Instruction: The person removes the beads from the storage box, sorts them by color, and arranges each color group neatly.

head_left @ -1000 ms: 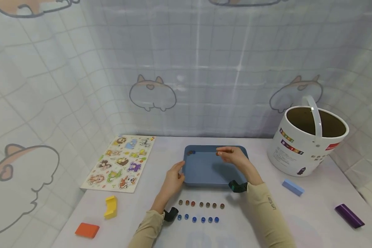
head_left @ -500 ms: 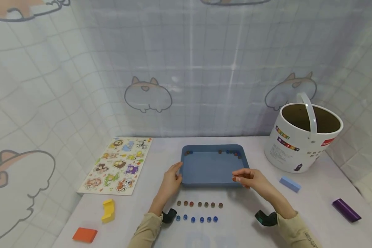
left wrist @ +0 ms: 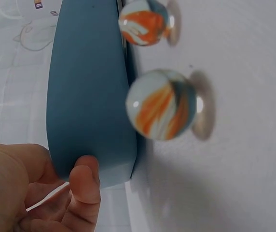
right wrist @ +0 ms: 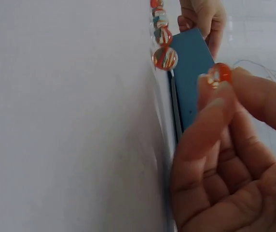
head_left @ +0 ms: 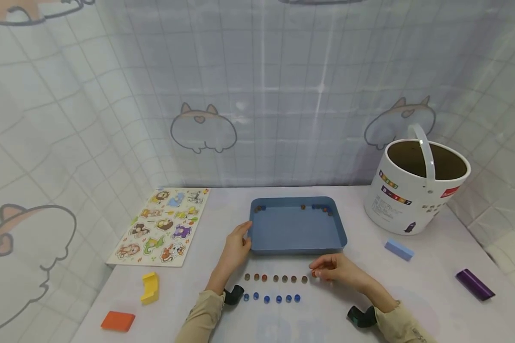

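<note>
My right hand (head_left: 341,271) pinches an orange-and-clear marble (right wrist: 221,73) between thumb and fingertips, just right of the row of orange-streaked marbles (head_left: 284,278) in front of the tray. Below that row lies another row of blue marbles (head_left: 279,299). At the near-left corner of the shallow blue tray (head_left: 296,250), my left hand (head_left: 233,250) holds the wall with thumb and fingers, seen closely in the left wrist view. Inside the tray, several marbles sit along the back wall, two at the far left (head_left: 260,208) and others toward the far right (head_left: 324,209).
A white bucket (head_left: 395,209) with a raised handle stands at the back right. Nearby lie a light-blue block (head_left: 399,249) and a purple block (head_left: 475,284). On the left are an animal puzzle board (head_left: 160,226), a yellow block (head_left: 150,288) and an orange block (head_left: 118,321).
My right hand has come from over the tray's back right, past its front edge, to the table beside the marble row, with a marble held in it. The left hand stays at the tray.
</note>
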`<state>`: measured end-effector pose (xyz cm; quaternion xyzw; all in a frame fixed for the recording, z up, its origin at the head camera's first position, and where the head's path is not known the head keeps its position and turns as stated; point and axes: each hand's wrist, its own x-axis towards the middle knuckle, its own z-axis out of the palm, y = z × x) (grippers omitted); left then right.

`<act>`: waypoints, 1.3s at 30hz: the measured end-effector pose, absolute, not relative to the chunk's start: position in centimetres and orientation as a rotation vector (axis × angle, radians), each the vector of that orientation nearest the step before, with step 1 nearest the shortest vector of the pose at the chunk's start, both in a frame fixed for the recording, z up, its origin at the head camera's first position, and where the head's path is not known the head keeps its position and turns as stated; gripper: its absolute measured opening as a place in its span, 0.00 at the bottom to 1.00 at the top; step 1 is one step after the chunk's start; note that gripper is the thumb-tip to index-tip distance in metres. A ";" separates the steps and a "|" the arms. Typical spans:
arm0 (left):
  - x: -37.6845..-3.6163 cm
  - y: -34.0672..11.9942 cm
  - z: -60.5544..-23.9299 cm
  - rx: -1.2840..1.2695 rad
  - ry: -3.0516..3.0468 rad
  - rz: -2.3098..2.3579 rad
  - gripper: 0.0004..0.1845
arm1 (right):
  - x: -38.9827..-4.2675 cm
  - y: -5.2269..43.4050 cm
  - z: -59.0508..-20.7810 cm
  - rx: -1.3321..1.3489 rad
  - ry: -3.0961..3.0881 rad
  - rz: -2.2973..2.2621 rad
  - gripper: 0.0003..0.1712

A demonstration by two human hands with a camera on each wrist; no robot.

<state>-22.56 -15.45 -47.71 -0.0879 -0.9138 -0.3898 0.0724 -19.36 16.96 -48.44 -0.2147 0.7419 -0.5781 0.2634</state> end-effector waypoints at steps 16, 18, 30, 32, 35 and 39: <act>-22.2 -15.9 -47.9 -0.262 -2.728 -1.170 0.26 | -19.1 16.1 -49.7 -0.641 2.145 -1.476 0.16; -22.2 -15.9 -47.9 -0.263 -2.731 -1.160 0.26 | -18.9 16.0 -49.6 -0.629 2.149 -1.474 0.16; -22.7 -15.3 -47.6 -0.263 -2.737 -1.185 0.26 | -19.6 17.1 -46.8 -0.710 2.128 -1.496 0.20; -22.6 -15.3 -47.6 -0.258 -2.731 -1.184 0.26 | -20.3 17.2 -45.8 -0.719 2.128 -1.520 0.21; -22.6 -15.4 -47.7 -0.252 -2.729 -1.183 0.26 | -21.5 17.2 -44.3 -0.717 2.168 -1.528 0.22; -22.7 -15.5 -47.8 -0.257 -2.732 -1.172 0.26 | -23.5 16.9 -42.6 -0.717 2.197 -1.538 0.23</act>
